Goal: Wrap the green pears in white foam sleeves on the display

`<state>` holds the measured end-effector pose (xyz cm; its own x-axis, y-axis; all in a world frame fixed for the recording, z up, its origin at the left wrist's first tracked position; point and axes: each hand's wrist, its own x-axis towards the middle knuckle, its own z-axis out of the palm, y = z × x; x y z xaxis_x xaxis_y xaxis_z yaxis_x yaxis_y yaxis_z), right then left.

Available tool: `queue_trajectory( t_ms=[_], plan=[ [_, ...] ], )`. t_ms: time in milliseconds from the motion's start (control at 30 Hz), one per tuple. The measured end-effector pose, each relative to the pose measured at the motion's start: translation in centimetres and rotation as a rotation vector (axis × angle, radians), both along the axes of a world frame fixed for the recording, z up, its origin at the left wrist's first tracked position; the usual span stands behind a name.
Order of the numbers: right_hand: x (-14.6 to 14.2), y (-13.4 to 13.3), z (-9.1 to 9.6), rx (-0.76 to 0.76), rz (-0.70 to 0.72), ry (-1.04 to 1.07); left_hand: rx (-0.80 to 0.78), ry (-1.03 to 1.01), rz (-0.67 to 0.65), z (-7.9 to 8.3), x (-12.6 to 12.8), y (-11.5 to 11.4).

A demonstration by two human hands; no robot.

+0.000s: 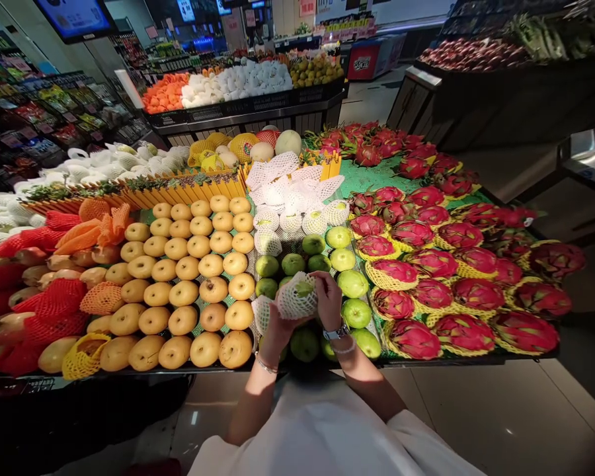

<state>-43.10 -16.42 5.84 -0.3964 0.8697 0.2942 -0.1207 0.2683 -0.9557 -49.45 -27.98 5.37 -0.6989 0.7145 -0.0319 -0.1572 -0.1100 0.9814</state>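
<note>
Foam netting (295, 297) sits between your two hands, stretched around a round green fruit (303, 288) that shows through the white mesh near its upper edge. Your left hand (280, 324) curls closed under and around the netting, with a loose flap of the same foam standing out just beside it. Your right hand (330, 301) is closed as well, its fingers (322, 281) pressed against the netting from the other side, so both hands grip the netted fruit between them.

You hold it above the near part of the bench (451, 361), over a cluster of unwrapped green fruits (292, 264). A thin bracelet (266, 364) circles your left wrist, and a wristwatch (336, 332) sits on your right.

Beyond the green fruits lies a heap of white-netted fruits (277, 192). To your right, dragon fruit (414, 339) in yellow foam nets covers that side of the bench, laid in close rows on a green mat (361, 175). To your left, rows of yellow-brown pears (183, 291) sit beside fruits wrapped in red nets (54, 304). Farther ahead, a dark display bin (238, 109) holds white and orange produce, with shelves of packaged goods (44, 112) off to the left.
</note>
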Motion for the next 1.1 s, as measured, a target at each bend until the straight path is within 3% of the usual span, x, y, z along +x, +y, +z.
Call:
queue_trajectory(
  t_ms=[133, 233, 467, 667, 833, 933, 1033, 1100],
  plan=[
    [0.3, -0.5, 1.1, 0.017, -0.132, 0.081, 0.056, -0.349, -0.146, -0.9, 0.2, 0.6],
    [0.9, -0.8, 2.4, 0.140, -0.062, 0.049, 0.064, -0.430, -0.180, -1.5, 0.1, 0.9],
    [1.2, -0.2, 4.9, 0.445, 0.197, -0.119, 0.076, -0.229, -0.196, -2.3, 0.4, 0.5],
    [1.3, -0.6, 4.8, 0.676, 0.322, -0.133, 0.040, -0.045, 0.029, -1.9, 1.0, 0.3],
    [1.6, -0.6, 5.2, 0.744, 0.495, -0.121, 0.098, -0.055, 0.083, -1.6, 1.2, 0.0],
    [1.2, -0.3, 4.4, 0.615, 0.530, -0.161, 0.077, 0.055, 0.202, -0.7, 0.4, 0.1],
    [0.3, -0.4, 2.1, 0.280, 0.492, -0.069, 0.024, 0.235, 0.328, 0.7, -0.9, 0.3],
    [-0.5, -0.6, 0.3, 0.028, 0.476, 0.054, -0.011, 0.321, 0.301, 1.7, -1.6, 0.4]
  ],
)
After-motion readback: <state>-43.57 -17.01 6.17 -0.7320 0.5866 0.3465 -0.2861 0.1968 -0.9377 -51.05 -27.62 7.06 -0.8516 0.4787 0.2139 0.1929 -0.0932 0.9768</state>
